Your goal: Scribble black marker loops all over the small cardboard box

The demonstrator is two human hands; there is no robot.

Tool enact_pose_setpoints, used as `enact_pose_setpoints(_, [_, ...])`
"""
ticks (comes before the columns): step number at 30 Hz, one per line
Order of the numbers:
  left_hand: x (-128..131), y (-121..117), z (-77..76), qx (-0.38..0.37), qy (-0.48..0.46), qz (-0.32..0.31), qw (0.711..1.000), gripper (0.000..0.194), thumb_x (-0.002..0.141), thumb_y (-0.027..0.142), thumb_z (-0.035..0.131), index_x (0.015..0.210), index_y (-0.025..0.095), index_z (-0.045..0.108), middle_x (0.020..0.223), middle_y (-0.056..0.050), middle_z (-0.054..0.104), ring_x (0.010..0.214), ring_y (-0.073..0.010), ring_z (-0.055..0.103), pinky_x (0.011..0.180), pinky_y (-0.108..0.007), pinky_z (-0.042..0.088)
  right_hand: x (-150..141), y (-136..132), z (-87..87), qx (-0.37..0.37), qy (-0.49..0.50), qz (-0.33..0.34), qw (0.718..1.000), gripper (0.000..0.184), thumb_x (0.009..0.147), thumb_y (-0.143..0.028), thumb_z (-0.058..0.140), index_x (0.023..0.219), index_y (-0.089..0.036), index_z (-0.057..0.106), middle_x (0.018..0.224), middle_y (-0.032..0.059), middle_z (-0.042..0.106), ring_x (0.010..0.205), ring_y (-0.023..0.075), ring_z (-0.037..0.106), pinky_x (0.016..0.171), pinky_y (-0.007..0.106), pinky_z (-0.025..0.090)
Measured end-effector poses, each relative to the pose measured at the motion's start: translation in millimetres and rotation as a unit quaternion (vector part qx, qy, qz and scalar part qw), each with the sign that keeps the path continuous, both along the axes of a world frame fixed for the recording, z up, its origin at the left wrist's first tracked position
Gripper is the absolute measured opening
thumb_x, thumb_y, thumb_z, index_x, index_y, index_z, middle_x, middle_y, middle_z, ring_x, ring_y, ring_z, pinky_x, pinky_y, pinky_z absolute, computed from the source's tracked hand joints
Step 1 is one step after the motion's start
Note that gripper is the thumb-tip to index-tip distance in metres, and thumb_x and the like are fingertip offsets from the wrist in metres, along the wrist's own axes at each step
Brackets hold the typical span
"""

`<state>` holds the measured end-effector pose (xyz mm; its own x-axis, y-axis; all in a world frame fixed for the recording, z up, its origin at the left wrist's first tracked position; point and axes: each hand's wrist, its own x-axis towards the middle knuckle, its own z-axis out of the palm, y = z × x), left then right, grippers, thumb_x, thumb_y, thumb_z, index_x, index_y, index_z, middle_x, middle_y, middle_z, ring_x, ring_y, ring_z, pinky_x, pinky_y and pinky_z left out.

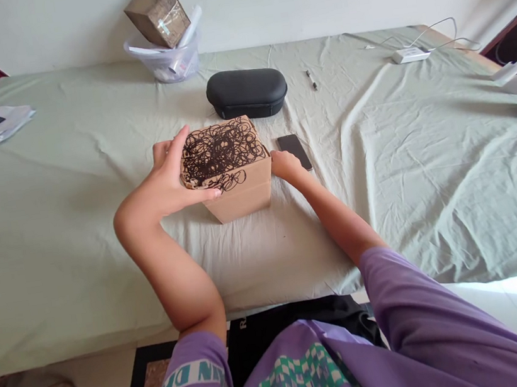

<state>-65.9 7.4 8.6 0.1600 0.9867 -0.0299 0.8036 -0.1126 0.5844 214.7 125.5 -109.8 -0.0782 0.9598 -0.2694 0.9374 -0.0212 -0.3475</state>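
A brown cardboard box [244,192] stands on the cloth-covered table in front of me, its top covered in looping black scribbles that run over onto the near side. My left hand [173,176] grips the box's left end, thumb on the near face and fingers over the far side. Against the right side of the box is my right hand [285,163], its fingers curled in and partly hidden; what they hold, if anything, I cannot make out. A dark phone [295,152] lies flat just beyond the right hand.
Behind the box sits a black zip case [247,92], with a pen [311,80] to its right. A plastic basket [174,62] by the wall carries another carton [157,15]. Papers [15,117] lie far left; a white power strip [410,55] with cables is at back right.
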Motion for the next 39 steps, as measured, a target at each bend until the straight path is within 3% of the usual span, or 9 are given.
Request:
enact_pose_setpoints(7, [0.0,-0.8,2.0,0.002,0.0,-0.001,1.0,0.138,0.079,0.049,0.097,0.182,0.031,0.008,0.18,-0.017,0.021,0.173,-0.0443,0.018,0.142,-0.071,0.02,21.3,0.0,21.8,-0.019,-0.009,-0.006,1.0,0.049,0.106,-0.037,0.063,0.141,-0.004,0.071,0.141,0.0347,0.072,0.131,0.0469,0.072,0.107,0.056,0.058])
enact_pose_setpoints(10, [-3.3,-0.1,1.1,0.002,-0.006,-0.021,1.0,0.135,0.083,0.049,0.095,0.183,0.031,0.006,0.187,-0.015,0.017,0.174,-0.0441,0.021,0.142,-0.07,0.021,53.4,0.4,46.2,-0.013,0.022,0.022,0.999,0.057,0.102,-0.021,0.06,0.159,-0.02,0.061,0.112,0.0173,0.082,0.091,0.0312,0.079,0.09,0.05,0.063])
enact_pose_setpoints(13, [-6.5,2.7,-2.1,-0.007,-0.047,-0.061,0.997,0.128,0.089,0.047,0.089,0.182,0.036,0.002,0.191,-0.008,0.014,0.173,-0.0406,0.03,0.142,-0.066,0.028,73.3,-0.6,64.7,0.061,0.222,0.06,0.971,0.052,0.103,-0.023,0.05,0.152,-0.03,0.067,0.074,-0.0008,0.066,0.052,0.016,0.058,0.064,0.037,0.058])
enact_pose_setpoints(17, [-4.5,6.4,-4.4,0.013,-0.11,-0.074,0.991,0.115,0.097,0.041,0.079,0.182,0.039,0.002,0.19,-0.007,0.024,0.163,-0.0357,0.049,0.135,-0.058,0.046,56.1,-5.4,67.9,0.136,0.455,0.057,0.878,0.028,0.103,-0.04,0.052,0.112,-0.026,0.074,0.08,0.0006,0.063,0.074,0.0183,0.068,0.072,0.033,0.06])
enact_pose_setpoints(22, [8.6,3.9,2.2,0.053,-0.047,0.06,0.996,0.098,0.102,0.044,0.075,0.182,0.035,0.018,0.168,-0.012,0.06,0.143,-0.0378,0.069,0.123,-0.062,0.055,18.5,-17.2,60.9,0.145,0.468,0.088,0.867,0.032,0.102,-0.041,0.046,0.116,-0.025,0.069,0.112,0.0042,0.073,0.11,0.023,0.067,0.099,0.035,0.061])
enact_pose_setpoints(26, [13.0,9.6,-1.5,0.002,-0.117,0.061,0.991,0.082,0.114,0.063,0.046,0.182,0.041,0.006,0.189,-0.005,0.026,0.17,-0.0368,0.04,0.127,-0.061,0.052,12.0,-28.6,65.7,0.1,0.482,0.082,0.867,0.032,0.098,-0.034,0.045,0.116,-0.024,0.069,0.108,0.0041,0.074,0.093,0.0206,0.068,0.08,0.03,0.061])
enact_pose_setpoints(30, [17.6,21.0,-10.8,-0.023,-0.16,0.014,0.987,0.101,0.106,0.064,0.058,0.181,0.043,-0.006,0.193,0.005,0.0,0.181,-0.0292,0.007,0.146,-0.056,0.024,13.2,-32.5,71.5,0.004,0.513,0.064,0.856,0.039,0.097,-0.035,0.046,0.131,-0.025,0.062,0.107,0.0031,0.076,0.078,0.0186,0.074,0.07,0.031,0.062])
enact_pose_setpoints(35, [27.6,23.3,-9.9,-0.042,-0.172,-0.019,0.984,0.114,0.099,0.055,0.068,0.182,0.037,-0.009,0.192,-0.002,0.012,0.179,-0.0271,0.021,0.146,-0.053,0.026,17.0,-32.3,78.9,0.127,0.555,0.021,0.822,0.027,0.097,-0.042,0.058,0.119,-0.029,0.05,0.092,-0.0017,0.075,0.07,0.0171,0.072,0.064,0.03,0.059])
enact_pose_setpoints(39, [29.6,22.3,-7.6,-0.056,-0.183,-0.05,0.98,0.108,0.102,0.058,0.067,0.182,0.036,-0.002,0.191,0.001,0.016,0.176,-0.0293,0.028,0.145,-0.058,0.028,20.4,-47.7,93.6,0.24,0.57,0.028,0.785,0.046,0.104,-0.077,0.051,0.116,-0.034,0.057,0.062,-0.005,0.055,0.054,0.0187,0.053,0.051,0.033,0.046])
